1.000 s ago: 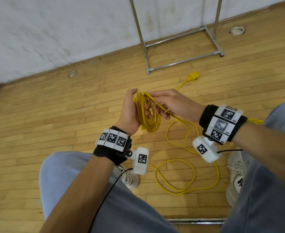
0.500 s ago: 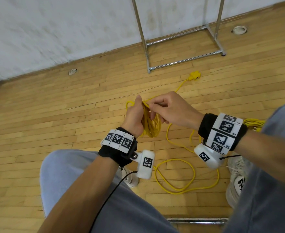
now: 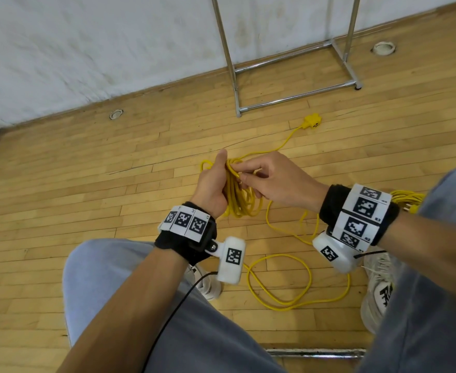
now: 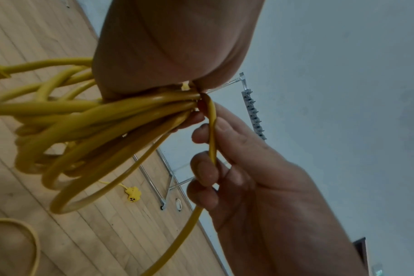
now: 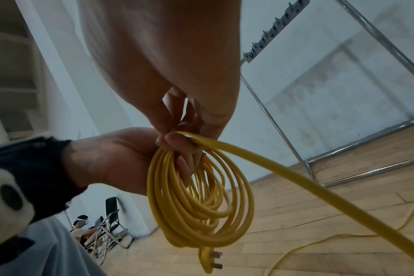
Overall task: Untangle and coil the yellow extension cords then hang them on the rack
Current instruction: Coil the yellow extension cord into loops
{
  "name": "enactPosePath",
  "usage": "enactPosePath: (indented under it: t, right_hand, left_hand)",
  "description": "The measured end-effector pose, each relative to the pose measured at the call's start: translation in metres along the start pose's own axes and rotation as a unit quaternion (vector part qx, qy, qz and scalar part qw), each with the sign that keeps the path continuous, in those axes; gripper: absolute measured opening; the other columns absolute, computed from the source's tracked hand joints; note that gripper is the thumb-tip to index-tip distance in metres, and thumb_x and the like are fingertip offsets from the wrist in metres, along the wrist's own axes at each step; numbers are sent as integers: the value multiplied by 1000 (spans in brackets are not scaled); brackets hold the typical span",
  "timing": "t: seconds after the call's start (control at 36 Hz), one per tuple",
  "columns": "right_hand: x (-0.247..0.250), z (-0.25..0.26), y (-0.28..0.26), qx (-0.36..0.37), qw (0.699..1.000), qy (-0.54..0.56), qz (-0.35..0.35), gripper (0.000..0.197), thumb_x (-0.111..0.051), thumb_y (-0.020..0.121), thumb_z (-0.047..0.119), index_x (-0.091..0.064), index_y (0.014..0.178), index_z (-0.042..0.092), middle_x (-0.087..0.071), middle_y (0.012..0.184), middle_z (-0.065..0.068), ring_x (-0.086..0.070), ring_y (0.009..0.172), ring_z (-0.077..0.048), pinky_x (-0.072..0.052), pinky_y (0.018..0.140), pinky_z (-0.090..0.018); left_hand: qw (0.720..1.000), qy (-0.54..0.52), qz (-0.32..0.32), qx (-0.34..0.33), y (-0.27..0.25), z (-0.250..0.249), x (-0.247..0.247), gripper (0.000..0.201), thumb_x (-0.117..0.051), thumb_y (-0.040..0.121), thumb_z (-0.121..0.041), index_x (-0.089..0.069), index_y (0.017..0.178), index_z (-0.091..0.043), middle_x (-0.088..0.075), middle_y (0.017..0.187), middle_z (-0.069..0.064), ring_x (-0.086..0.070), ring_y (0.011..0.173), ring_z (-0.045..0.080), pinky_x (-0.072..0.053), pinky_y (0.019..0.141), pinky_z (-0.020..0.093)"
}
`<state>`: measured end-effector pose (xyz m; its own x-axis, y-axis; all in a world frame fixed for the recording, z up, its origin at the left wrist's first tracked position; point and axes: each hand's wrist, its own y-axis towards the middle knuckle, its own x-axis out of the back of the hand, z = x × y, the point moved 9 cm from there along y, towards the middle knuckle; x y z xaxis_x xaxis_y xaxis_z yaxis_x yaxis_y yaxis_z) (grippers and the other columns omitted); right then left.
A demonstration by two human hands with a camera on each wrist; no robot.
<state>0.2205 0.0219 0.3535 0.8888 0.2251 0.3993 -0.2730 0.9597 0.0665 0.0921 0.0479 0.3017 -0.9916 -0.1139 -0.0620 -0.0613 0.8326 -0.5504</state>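
Currently the coiling step is being carried out on one yellow extension cord. The coil [image 3: 241,200] is being gripped by the left hand [image 3: 212,188], whose fingers are curled round the gathered top of the loops; in the right wrist view the loops are hanging below that hand with the pronged plug [image 5: 210,261] dangling at the bottom. The free strand [image 4: 212,130] is being pinched between the fingers of the right hand [image 3: 276,181] and is being laid against the top of the bundle, so the two hands are held close together, touching at the coil.

The uncoiled remainder [image 3: 278,281] is lying in loose loops on the wooden floor [image 3: 87,184] between the person's shoes, and the line is running on to the socket end [image 3: 313,122], which is resting on the floor just before the base of the rack [image 3: 291,99]. A second yellow bundle [image 3: 407,200] is partly being hidden behind the right wrist; whether it is tidily coiled cannot be told.

Judged from this, coiling is well advanced but not finished, and nothing is yet being hung. The next move is judged to call for the new loop to be trapped under the left thumb, the right hand then being slid down the slack for a further length. Care is being called for where the floor loops cross, as a snag there is likely.
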Motion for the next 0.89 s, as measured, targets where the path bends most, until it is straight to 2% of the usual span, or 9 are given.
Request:
enactPosePath:
  t: [0.14,0.28,0.36,0.42,0.5,0.58,0.64,0.72,0.89]
  right_hand:
    - [-1,7,-6,15,1000,-3,-17,27,-63,101,11,-73,127,11,-63,83,24,-61,67,15,-43,68,-6]
    - [-1,16,-12,31,998,35,-36,25,-67,98,9,-76,122,12,-75,84,3,-65,58,-8,-46,62,-10]
    - [-2,19,-15,32,998,46,-33,25,-67,98,7,-76,121,12,-73,82,10,-64,58,-4,-46,56,-11]
    - [-2,18,-14,26,998,48,-32,25,-67,98,8,-76,120,12,-73,80,9,-64,58,-7,-46,56,-10]
    - [-2,16,-14,19,998,55,-28,26,-67,98,8,-76,122,12,-72,78,18,-67,61,-22,-49,57,-12]
    - [-7,14,-16,15,998,65,-16,32,-65,99,6,-72,129,15,-73,84,14,-69,65,-17,-59,58,-34]
    - [-11,14,-18,7,997,75,-8,38,-63,100,5,-67,136,16,-72,93,4,-70,69,-19,-62,63,-42]
    - [-16,16,-20,4,996,87,-5,43,-62,101,8,-59,142,19,-68,101,0,-72,71,-21,-63,66,-39]
    - [-26,9,-24,-19,993,118,-7,15,-64,100,8,-53,110,11,-73,90,-4,-73,68,-23,-62,68,-49]
  left_hand:
    - [998,-59,-3,7,-4,-4,0,37,-56,104,-37,-61,85,-5,-65,65,6,-60,56,25,-50,62,38]
    - [996,-90,10,17,-3,-6,1,36,-60,101,-42,-61,107,-6,-68,74,5,-64,70,24,-53,85,46]
    - [994,-102,19,21,-1,-5,1,40,-61,99,-45,-64,107,-6,-69,80,6,-66,78,27,-54,92,50]
    - [994,-106,31,28,1,-4,-1,43,-60,99,-48,-67,106,-7,-68,80,6,-63,86,30,-53,90,51]
    - [992,-118,35,41,2,-3,-2,43,-56,101,-49,-71,100,-8,-63,66,3,-60,68,20,-52,76,42]
    - [989,-139,36,40,-1,-7,-3,43,-53,102,-49,-73,94,-11,-58,62,0,-56,57,12,-47,62,32]
    - [987,-155,33,32,-1,-12,-2,43,-53,102,-48,-73,95,-11,-59,65,0,-56,57,10,-48,60,30]
    - [979,-203,27,17,1,-17,0,43,-54,103,-44,-74,99,-7,-64,72,1,-59,61,11,-51,67,30]
    - [969,-247,17,5,0,-24,1,42,-59,102,-38,-66,125,-4,-72,85,4,-69,69,13,-56,58,27]
